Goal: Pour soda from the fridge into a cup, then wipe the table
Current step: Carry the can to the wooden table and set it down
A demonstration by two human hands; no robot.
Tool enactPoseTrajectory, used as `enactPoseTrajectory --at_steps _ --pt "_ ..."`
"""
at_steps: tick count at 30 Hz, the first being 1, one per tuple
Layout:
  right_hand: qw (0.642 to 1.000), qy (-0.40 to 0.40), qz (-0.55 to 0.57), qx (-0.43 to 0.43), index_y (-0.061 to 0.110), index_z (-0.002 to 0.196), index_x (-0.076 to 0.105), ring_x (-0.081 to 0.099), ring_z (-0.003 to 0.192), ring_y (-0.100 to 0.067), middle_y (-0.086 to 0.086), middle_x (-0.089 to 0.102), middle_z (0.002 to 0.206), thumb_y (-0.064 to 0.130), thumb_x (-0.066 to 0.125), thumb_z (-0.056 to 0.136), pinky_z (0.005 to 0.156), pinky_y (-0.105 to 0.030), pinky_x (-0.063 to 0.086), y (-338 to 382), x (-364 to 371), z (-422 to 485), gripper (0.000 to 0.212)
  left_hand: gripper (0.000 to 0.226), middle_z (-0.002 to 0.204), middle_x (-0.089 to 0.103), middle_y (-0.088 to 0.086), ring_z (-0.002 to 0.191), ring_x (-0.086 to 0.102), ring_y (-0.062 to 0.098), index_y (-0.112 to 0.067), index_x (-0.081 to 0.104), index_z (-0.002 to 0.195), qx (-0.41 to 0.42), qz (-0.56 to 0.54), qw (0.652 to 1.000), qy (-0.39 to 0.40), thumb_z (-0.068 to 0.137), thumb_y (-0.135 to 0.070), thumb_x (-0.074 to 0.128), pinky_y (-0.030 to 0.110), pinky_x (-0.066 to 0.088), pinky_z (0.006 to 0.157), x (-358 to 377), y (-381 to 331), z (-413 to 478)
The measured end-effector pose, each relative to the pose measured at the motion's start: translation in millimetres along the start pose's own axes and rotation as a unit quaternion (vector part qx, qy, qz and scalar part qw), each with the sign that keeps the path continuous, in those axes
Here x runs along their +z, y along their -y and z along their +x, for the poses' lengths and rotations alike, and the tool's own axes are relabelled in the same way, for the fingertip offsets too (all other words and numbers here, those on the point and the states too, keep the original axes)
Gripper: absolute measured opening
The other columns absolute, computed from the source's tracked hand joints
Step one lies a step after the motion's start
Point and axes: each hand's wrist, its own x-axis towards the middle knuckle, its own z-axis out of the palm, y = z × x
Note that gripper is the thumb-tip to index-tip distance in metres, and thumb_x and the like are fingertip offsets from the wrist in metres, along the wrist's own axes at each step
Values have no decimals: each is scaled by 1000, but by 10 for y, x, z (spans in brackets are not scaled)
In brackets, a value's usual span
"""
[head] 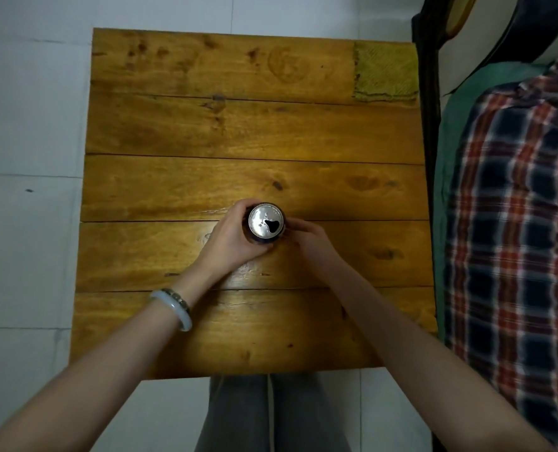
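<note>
Top-down head view.

- Desk (pixel 238 132): wooden planks, seen from straight above.
- Soda can (pixel 266 225): stands upright on the desk, roughly mid-width and a little nearer the person than the desk's middle. The silver lid faces the camera and a dark drinking hole shows in it, so the can is already opened.
- Left hand (pixel 230 241): grasps the can from its left side. The fingers wrap round the far side of the dark body and the thumb curls round the near side.
- Right hand (pixel 307 238): lies at the can's right side, fingers bent toward it. The fingertips are hidden under the can's rim, so I cannot tell whether this hand grips the can or only touches it.
- Cloth (pixel 386 71): green, lies flat in the far right corner of the desk, well apart from the can and both hands.
- Bracelet (pixel 174 308): pale, on the left wrist.
- Bed (pixel 515 207): just beside the desk's right edge, covered with a plaid fabric.
- Floor (pixel 26 125): light tiles, left of the desk.
- Grey trousers (pixel 271 415): below the desk's near edge.
</note>
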Motion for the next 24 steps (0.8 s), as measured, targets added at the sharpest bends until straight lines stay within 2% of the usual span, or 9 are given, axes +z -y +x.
enactPoseTrajectory --at_steps 4,10,13,15,17,18,20,22,24 --pt "1000 2 1 9 -2 117 61 60 104 -21 -16 65 112 -14 50 81 96 -32 47 8 24 22 40 78 116 51 -14 107 48 0 -23 46 126 -10 -4 1000 -3 60 -25 88 5 35 86 -1 32 15" --pt "1000 -3 -18 19 -1 119 60 60 101 -19 -14 65 108 -14 46 80 86 -24 49 45 30 22 43 81 122 52 -11 113 49 5 -23 42 128 -11 3 1000 15 62 -28 87 21 42 95 -29 36 18" --pt "997 11 -81 11 5 120 61 60 102 -15 -6 66 108 -8 53 82 90 -25 47 125 34 -83 41 94 137 48 -3 126 44 13 -21 34 139 -18 32 999 35 62 -30 88 26 36 104 -69 15 -28" --pt "988 20 -151 7 9 123 60 58 84 -5 0 65 100 -5 51 84 75 -15 46 227 22 -180 42 105 145 41 1 134 36 16 -20 23 146 -40 57 997 44 63 -29 87 29 31 109 -137 -17 -83" --pt "969 20 -244 -17 13 123 59 50 70 0 3 60 93 -2 47 87 58 -8 38 377 6 -333 41 105 147 38 5 136 32 21 -18 19 147 -57 91 993 37 66 -25 85 32 28 110 -251 -96 -183" --pt "955 18 -294 -32 13 127 56 53 75 -5 1 59 98 0 46 89 59 -10 40 448 -9 -416 41 103 147 37 8 136 31 23 -15 18 148 -58 115 991 32 68 -23 83 34 28 111 -319 -155 -243" --pt "913 9 -404 -60 12 136 46 55 106 -21 -8 54 127 6 48 91 85 -26 46 601 -27 -614 46 98 148 34 11 137 28 25 -11 17 148 -48 161 985 22 73 -22 79 35 25 112 -472 -303 -377" --pt "877 6 -474 -80 12 143 36 42 128 -25 -8 41 145 9 49 91 103 -35 37 775 -18 -848 53 94 148 34 13 136 29 27 -10 17 148 -33 197 980 -1 77 -23 76 36 24 112 -634 -483 -521" --pt "848 13 -517 -117 12 145 31 34 135 -25 -9 36 148 10 48 92 108 -34 30 962 24 -1098 56 90 146 35 14 134 31 29 -9 18 147 -22 226 973 -29 79 -25 74 37 25 110 -801 -684 -670"
